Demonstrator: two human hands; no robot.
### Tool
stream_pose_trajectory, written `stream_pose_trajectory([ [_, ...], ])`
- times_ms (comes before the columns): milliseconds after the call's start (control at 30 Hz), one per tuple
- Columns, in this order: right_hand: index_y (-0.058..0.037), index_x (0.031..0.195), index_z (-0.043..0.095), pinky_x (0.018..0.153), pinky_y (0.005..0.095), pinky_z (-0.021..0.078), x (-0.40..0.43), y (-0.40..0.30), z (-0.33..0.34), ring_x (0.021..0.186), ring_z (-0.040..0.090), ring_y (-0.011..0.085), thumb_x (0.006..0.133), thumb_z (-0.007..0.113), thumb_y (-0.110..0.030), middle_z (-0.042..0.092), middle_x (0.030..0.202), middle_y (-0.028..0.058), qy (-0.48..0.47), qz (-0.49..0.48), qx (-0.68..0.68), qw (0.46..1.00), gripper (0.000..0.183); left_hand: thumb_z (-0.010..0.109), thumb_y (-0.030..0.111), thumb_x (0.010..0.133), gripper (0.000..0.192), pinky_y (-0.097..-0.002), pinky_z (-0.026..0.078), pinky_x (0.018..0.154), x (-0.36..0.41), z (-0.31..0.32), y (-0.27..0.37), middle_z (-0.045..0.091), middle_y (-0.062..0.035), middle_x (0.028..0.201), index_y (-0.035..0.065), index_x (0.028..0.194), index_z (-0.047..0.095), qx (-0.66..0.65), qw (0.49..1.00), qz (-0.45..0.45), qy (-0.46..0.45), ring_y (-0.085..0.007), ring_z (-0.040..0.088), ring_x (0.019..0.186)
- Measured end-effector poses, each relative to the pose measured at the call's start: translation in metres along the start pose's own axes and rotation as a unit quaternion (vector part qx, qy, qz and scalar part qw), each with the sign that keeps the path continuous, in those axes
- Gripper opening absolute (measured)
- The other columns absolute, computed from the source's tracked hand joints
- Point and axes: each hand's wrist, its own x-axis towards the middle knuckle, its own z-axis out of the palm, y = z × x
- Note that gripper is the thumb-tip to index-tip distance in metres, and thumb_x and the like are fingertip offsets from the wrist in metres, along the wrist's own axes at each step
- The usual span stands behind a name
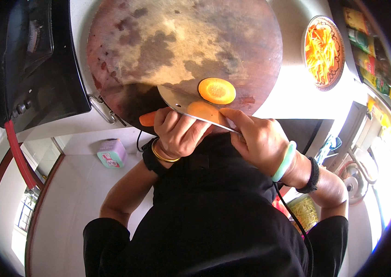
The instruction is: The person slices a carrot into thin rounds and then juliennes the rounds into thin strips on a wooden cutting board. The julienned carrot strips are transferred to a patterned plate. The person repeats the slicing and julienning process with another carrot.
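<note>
My left hand [178,133] grips a carrot [147,119] at the near edge of a round wooden chopping board [188,38]; one rounded end pokes out to the left of my fingers. In my right hand [261,142] is a cleaver [178,98], its thumb resting along the blade. The blade slants across the board right beside my left knuckles and hides part of the carrot. Just beyond it a single oval carrot slice [217,91] lies flat on the board. An orange patch shows on the blade; whether it is a reflection or another slice, I cannot tell.
To the right of the board stands a patterned plate [339,71] of carrot shreds [321,52]. A black cooktop [62,93] lies at left, with a black pan with a red handle [19,155] over its edge. A purple-and-teal box [113,154] sits below the counter at left.
</note>
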Motion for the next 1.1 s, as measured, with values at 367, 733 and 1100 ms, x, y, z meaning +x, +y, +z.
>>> stream_pose_trajectory([
  [367, -0.0021, 0.109, 0.056, 0.06, 0.0386, 0.0564, -0.037, -0.025, -0.028, 0.066, 0.069, 0.0333, 0.086, 0.066, 0.0, 0.067, 0.079, 0.0161, -0.018, 0.007, -0.053, 0.998, 0.025, 0.075, 0.033, 0.085, 0.025, -0.0384, 0.038, 0.063, -0.007, 0.006, -0.004, 0.065, -0.0048, 0.09, 0.0107, 0.094, 0.07, 0.015, 0.999, 0.016, 0.035, -0.0226, 0.055, 0.071],
  [733, -0.011, 0.108, 0.056, 0.053, 0.0382, 0.0545, -0.056, -0.036, -0.038, 0.059, 0.065, 0.0285, 0.084, 0.068, -0.006, 0.058, 0.069, 0.0074, 0.013, 0.029, -0.068, 0.997, 0.027, 0.071, 0.039, 0.09, 0.031, -0.0361, 0.04, 0.064, -0.006, 0.006, -0.004, 0.064, -0.0036, 0.082, 0.0087, 0.088, 0.069, 0.039, 0.998, 0.026, 0.038, -0.0209, 0.056, 0.071],
  [1100, -0.0108, 0.108, 0.055, 0.054, 0.0379, 0.0548, -0.053, -0.037, -0.042, 0.061, 0.066, 0.0282, 0.083, 0.069, -0.006, 0.059, 0.07, 0.0074, -0.01, 0.039, -0.055, 0.998, 0.029, 0.068, 0.05, 0.092, 0.042, -0.0351, 0.04, 0.064, -0.002, 0.009, -0.002, 0.066, -0.0015, 0.08, 0.0084, 0.086, 0.069, 0.043, 0.997, 0.018, 0.057, -0.0173, 0.055, 0.068],
])
